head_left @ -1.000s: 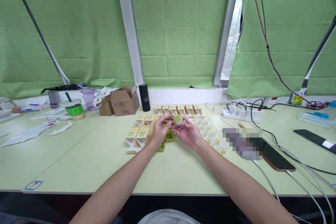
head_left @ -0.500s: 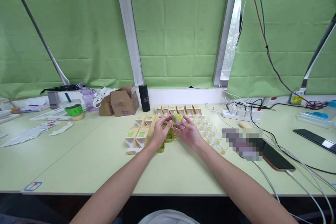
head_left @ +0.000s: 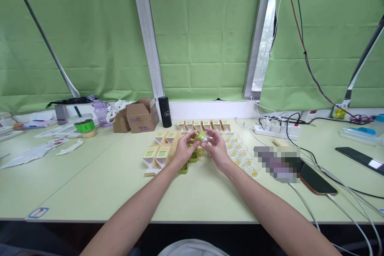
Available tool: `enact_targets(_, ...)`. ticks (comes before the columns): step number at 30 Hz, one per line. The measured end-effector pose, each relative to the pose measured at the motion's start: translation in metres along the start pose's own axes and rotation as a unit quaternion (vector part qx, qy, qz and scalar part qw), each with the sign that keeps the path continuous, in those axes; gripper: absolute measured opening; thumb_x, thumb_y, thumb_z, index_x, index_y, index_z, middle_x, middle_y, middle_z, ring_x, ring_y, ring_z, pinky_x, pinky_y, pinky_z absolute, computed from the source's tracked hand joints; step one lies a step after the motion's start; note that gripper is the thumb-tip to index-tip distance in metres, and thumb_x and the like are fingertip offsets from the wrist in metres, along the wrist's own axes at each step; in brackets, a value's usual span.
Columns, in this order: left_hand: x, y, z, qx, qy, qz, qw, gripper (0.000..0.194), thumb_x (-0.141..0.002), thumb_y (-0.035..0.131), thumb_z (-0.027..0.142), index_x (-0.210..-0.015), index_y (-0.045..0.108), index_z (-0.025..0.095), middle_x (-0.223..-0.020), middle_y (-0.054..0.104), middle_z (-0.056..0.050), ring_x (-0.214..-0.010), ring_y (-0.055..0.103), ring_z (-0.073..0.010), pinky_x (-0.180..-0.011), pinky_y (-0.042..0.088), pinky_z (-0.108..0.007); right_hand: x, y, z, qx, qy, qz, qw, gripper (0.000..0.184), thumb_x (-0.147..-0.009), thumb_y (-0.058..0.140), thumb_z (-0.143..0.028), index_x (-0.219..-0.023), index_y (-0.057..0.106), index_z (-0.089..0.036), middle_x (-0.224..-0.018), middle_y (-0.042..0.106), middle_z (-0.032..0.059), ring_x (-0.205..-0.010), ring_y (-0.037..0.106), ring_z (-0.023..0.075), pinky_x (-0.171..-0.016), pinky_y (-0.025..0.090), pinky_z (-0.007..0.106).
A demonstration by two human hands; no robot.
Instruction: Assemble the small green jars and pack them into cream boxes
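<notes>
Both of my hands meet over the middle of the pale green table (head_left: 90, 180). My left hand (head_left: 182, 149) pinches a small green lid (head_left: 199, 135), and my right hand (head_left: 216, 149) pinches the small clear cup (head_left: 206, 137) pressed against it. Under my hands lie more green lids (head_left: 187, 164). Clear cups with yellow contents (head_left: 241, 154) stand in rows just right of my right hand. Small tan cartons with green labels (head_left: 159, 153) stand left of my left hand, and a row of them (head_left: 204, 125) lines up behind.
A black cylinder (head_left: 165, 111) and open cardboard boxes (head_left: 141, 117) stand at the back. A power strip (head_left: 277, 129) with tangled cables, a phone (head_left: 318, 182) and a dark tablet (head_left: 361, 159) lie to the right. Paper packets (head_left: 36, 150) and a green tape roll (head_left: 85, 126) lie left.
The lidded cup has been turned from flat to sideways between my fingers. My right hand rolled from palm-up under it to a fingertip pinch at its side.
</notes>
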State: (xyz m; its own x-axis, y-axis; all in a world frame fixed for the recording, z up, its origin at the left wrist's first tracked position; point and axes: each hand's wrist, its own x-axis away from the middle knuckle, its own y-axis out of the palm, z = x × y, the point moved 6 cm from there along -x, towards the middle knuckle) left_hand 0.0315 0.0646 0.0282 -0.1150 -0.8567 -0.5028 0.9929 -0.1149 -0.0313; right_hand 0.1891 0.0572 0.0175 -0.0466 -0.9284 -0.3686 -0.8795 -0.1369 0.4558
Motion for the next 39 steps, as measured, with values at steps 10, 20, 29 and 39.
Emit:
enact_targets(10,0.001,0.001,0.012,-0.037,0.044,-0.022,0.998,0.054,-0.081,0.080,0.026,-0.134,0.070,0.021,-0.137,0.071,-0.011,-0.118,0.067,-0.0271,-0.099,0.052,-0.038,0.002,0.006,-0.009,0.064,-0.084,-0.031,0.994,0.060,-0.059,0.078,-0.016,-0.116,0.066,-0.028,-0.122,0.066,0.0069,-0.114,0.063,0.0269,-0.085,0.061,0.038)
enact_targets(20,0.012,0.003,0.036,-0.287,0.116,-0.018,0.951,0.035,-0.085,0.081,0.033,-0.117,0.072,0.020,-0.114,0.070,-0.011,-0.115,0.062,-0.0298,-0.103,0.050,-0.047,-0.009,-0.029,-0.033,0.116,-0.173,0.134,0.969,0.043,-0.066,0.060,-0.017,-0.108,0.064,-0.023,-0.099,0.068,0.0041,-0.090,0.061,0.0216,-0.076,0.052,0.035)
enact_targets(29,0.034,0.039,0.050,-0.445,0.146,-0.189,0.863,0.038,-0.077,0.090,0.036,-0.105,0.069,0.020,-0.101,0.069,-0.006,-0.102,0.058,-0.0289,-0.092,0.045,-0.045,-0.016,-0.039,-0.025,0.101,-0.168,0.154,0.968,0.035,-0.070,0.065,-0.024,-0.105,0.064,-0.022,-0.092,0.066,0.0020,-0.084,0.058,0.0197,-0.068,0.045,0.031)
enact_targets(39,0.036,0.042,0.038,-0.461,0.130,-0.238,0.845,0.039,-0.076,0.090,0.044,-0.097,0.066,0.021,-0.098,0.067,-0.007,-0.101,0.059,-0.0303,-0.089,0.040,-0.043,-0.014,-0.035,-0.024,0.110,-0.161,0.138,0.971,0.033,-0.072,0.065,-0.023,-0.105,0.064,-0.023,-0.092,0.065,0.0013,-0.083,0.058,0.0195,-0.071,0.048,0.032)
